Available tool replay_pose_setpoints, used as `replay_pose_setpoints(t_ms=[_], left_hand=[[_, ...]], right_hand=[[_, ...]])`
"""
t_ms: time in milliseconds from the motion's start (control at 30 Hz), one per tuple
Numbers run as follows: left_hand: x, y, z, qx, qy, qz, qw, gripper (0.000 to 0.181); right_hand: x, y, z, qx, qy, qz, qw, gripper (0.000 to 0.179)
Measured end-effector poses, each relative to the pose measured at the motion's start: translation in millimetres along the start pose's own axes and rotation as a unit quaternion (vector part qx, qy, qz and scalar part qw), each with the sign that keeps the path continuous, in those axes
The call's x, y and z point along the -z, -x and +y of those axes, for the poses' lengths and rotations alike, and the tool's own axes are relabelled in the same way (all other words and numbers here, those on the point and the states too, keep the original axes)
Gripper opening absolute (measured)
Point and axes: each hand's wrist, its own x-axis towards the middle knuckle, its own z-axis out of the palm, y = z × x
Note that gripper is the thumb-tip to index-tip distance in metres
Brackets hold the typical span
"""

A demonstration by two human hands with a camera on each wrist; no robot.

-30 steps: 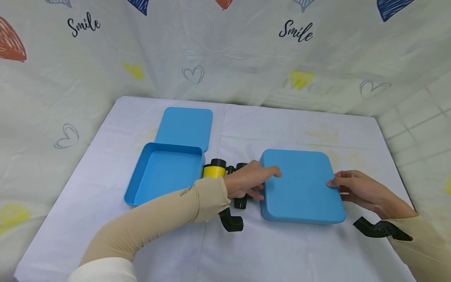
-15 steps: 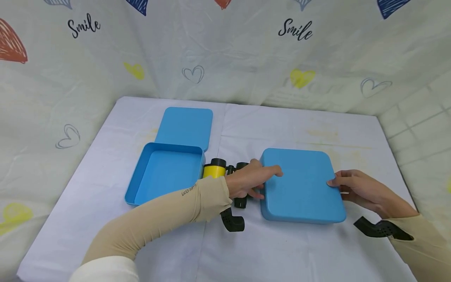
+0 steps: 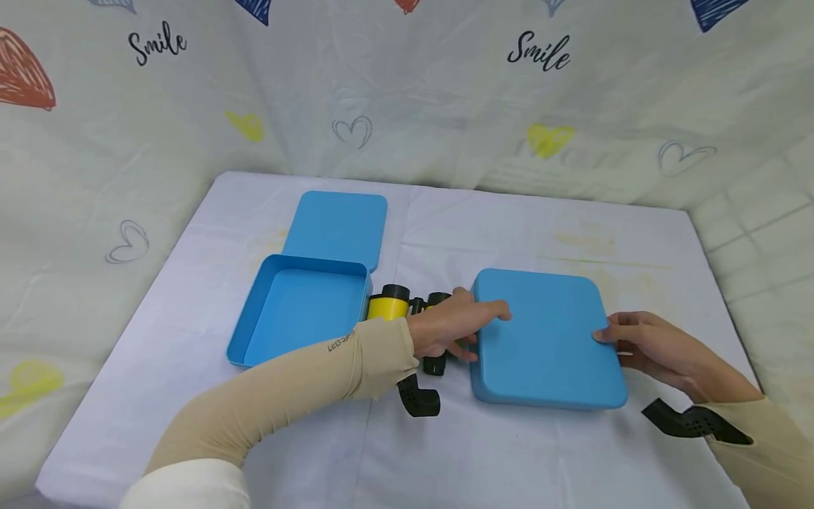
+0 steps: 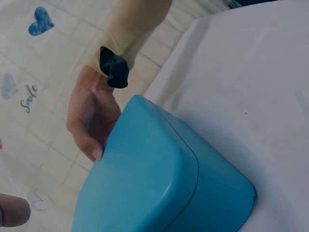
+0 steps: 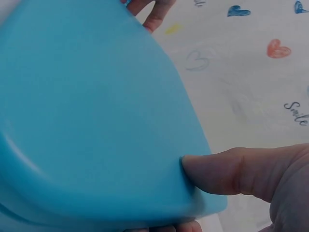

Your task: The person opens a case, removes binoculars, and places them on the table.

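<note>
A blue box (image 3: 540, 339) with rounded corners lies on the right half of the table. Its lid is on, and a seam runs round its side in the left wrist view. My right hand (image 3: 668, 350) holds the box's right edge; the thumb (image 5: 217, 174) presses on top while the fingers are mostly hidden beneath. At the left edge, my left hand (image 3: 448, 325) touches the side with its fingers, its thumb stretched out above the lid. Partly covered by that hand and its sleeve are yellow and black binoculars (image 3: 389, 305).
An open blue box (image 3: 305, 311) stands left of the binoculars, with nothing inside. A flat blue lid (image 3: 337, 226) lies behind it. White cloth covers the table (image 3: 445, 452). A patterned curtain (image 3: 432, 92) hangs along the back and sides.
The right end of the lidded box has shifted slightly toward the near edge along with my right hand. My left hand has stayed almost in place.
</note>
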Motion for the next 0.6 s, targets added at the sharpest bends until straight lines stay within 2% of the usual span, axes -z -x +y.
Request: replay_pose_setpoints(t_ms=[200, 600], left_hand=[[3.9, 1.7, -0.3, -0.010, -0.006, -0.013, 0.9999, 0.057], [9.0, 4.2, -3.9, -0.033, -0.005, -0.029, 0.9990, 0.039]], right_hand=[[-0.1, 2.9, -0.6, 0.010, 0.014, 0.016, 0.9997, 0.025], [-2.5, 8.4, -1.7, 0.010, 0.037, 0.055, 0.9977, 0.046]])
